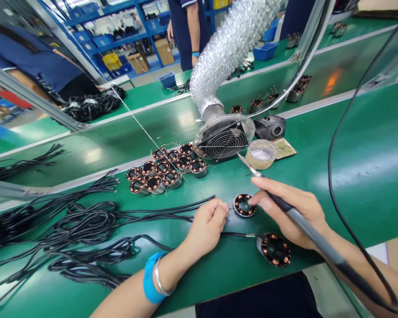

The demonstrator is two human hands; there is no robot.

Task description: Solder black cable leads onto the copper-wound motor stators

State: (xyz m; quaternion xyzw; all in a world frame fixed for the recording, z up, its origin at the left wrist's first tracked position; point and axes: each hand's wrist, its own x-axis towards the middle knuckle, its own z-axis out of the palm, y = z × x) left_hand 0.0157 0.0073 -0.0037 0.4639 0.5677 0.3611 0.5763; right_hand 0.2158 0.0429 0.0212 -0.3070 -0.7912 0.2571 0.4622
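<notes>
My left hand (209, 223) is closed in a pinch, with fine wire (230, 208) showing at its fingertips beside a ring-shaped motor stator (245, 212) with copper windings. My right hand (293, 210) grips a soldering iron (298, 219), its tip pointing up and left towards a small round tub (260, 154) of silvery bits. A finger of that hand reaches to the stator's inner edge. Nearer me lies a second stator (276, 250), joined to a black cable (237, 235) with thin coloured leads. Several black cable ends run under or behind my left hand; exactly what it pinches is partly hidden.
Several stators (162, 167) stand grouped behind my left hand. Bundled black cables (86, 221) cover the left side. A fume fan (223, 141) on a silver duct (228, 53) stands beyond, beside a black holder (271, 128). The iron's cord (331, 176) loops at right. Other people stand behind.
</notes>
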